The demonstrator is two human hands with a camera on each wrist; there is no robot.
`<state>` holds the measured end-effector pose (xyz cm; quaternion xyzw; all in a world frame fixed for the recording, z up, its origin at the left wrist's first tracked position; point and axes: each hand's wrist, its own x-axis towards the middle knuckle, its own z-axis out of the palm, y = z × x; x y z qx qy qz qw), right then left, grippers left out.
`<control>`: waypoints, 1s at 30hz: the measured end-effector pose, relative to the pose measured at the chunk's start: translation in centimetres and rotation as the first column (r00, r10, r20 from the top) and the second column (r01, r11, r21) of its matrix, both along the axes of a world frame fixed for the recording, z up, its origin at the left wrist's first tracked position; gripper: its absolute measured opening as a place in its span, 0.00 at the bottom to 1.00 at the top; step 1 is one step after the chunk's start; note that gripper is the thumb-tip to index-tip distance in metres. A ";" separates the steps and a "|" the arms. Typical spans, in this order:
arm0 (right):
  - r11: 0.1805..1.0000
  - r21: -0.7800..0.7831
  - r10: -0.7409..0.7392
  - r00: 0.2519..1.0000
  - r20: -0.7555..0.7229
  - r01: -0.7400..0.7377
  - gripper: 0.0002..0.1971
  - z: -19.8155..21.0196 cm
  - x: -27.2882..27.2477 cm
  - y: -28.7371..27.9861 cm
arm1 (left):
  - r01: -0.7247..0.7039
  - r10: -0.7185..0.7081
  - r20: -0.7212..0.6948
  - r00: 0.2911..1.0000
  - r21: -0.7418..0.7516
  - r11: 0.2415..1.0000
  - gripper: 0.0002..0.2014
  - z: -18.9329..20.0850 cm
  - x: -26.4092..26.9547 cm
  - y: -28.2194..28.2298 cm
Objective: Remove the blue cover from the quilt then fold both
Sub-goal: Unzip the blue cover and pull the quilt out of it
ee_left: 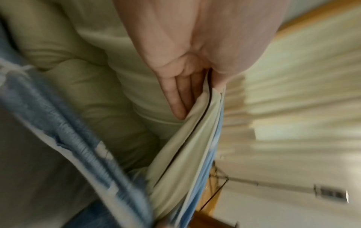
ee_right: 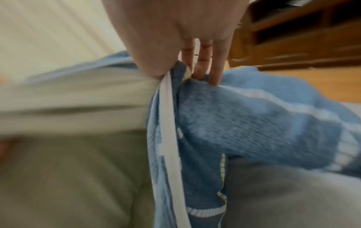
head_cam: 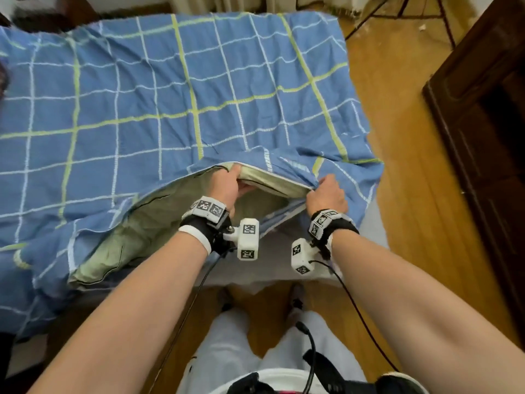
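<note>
Most of the pale green padded quilt [head_cam: 136,231] lies hidden inside the blue checked fabric cover [head_cam: 170,89], showing only at the opening in the lower middle of the head view. The cover runs off the left edge of that frame. The left hand [head_cam: 227,186] has its fingertips tucked under the quilt's edge, out of sight; in the left wrist view the thumb is covered by cloth. The right hand [head_cam: 326,194] hides its fingers in bunched cover. Both wrist views are smeared with blur.
</note>
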<state>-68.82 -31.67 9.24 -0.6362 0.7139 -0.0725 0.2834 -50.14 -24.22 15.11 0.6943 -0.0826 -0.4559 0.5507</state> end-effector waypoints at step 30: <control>0.975 0.179 0.020 0.848 0.530 -0.135 0.05 4.2 5.9 -0.2 | 0.416 -0.397 -0.142 0.907 0.147 0.897 0.42 -3.6 0.8 -0.9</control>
